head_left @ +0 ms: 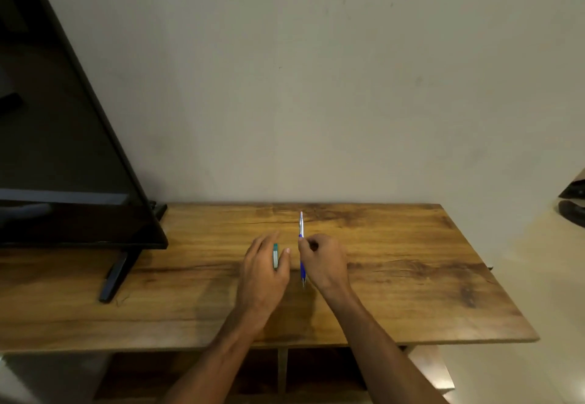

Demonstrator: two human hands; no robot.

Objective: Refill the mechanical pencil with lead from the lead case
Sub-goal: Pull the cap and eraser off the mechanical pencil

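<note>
Roughly at the middle of the brown wood-grain tabletop (411,277), the right hand (323,261) curls round a slim blue-and-silver mechanical pencil (301,226). Just beside it, the left hand (264,272) pinches a small teal plastic lead case (275,256). Both likely light, stiff, slick; the leads brittle. Grip the blue barrel. The pencil's cap and the case's lid are too small to make out.

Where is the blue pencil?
In the head view, the pencil is over the table, held in the right hand, beside the left hand holding the lead case.
</note>
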